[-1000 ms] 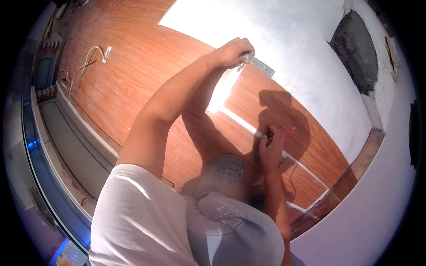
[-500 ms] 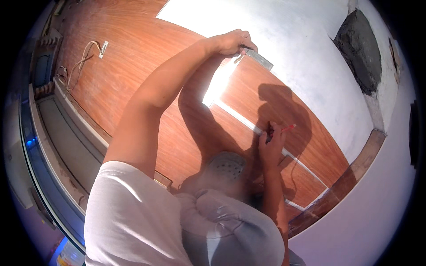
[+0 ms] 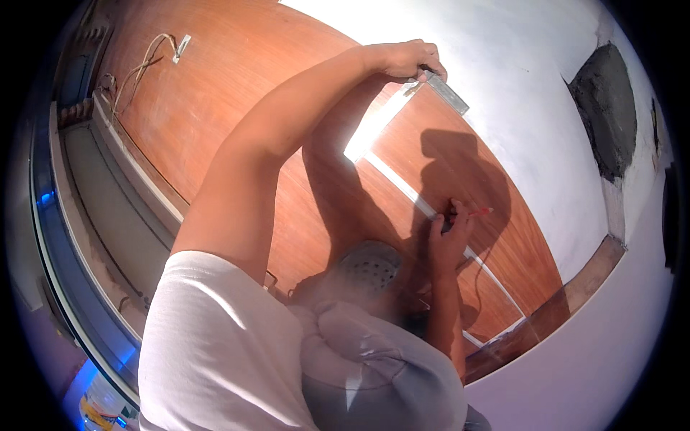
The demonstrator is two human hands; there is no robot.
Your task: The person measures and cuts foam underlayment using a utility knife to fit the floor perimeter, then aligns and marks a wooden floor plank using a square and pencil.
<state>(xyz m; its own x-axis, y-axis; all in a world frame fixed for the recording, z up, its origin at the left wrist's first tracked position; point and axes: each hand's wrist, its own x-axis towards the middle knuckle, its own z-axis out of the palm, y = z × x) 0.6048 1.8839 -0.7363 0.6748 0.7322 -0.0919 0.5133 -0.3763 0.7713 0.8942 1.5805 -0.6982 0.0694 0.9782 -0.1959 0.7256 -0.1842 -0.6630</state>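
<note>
My left hand (image 3: 413, 60), arm stretched out, closes round the corner of a metal square. Its thick grey stock (image 3: 447, 95) lies along the far edge of the wood-grain board (image 3: 230, 86), and its blade (image 3: 384, 120) shines brightly across the board. Closer to me, my right hand (image 3: 449, 241) is closed on a slim red pencil (image 3: 481, 212), which points to the right just over the board; whether its tip touches cannot be made out. A thin white strip (image 3: 401, 181) runs from near the blade past my right hand.
A grey clog with holes (image 3: 368, 267) stands on the board. Loose pale wires (image 3: 147, 59) come out of a slot at the far left. Pale floor (image 3: 532, 108) with a dark cement patch (image 3: 607, 111) lies beyond the board. A brown strip (image 3: 550, 320) borders the right side.
The view has shifted slightly, so the board and wires sit differently in the picture. My left hand keeps its hold on the square. My right hand still holds the pencil, now somewhat blurred.
</note>
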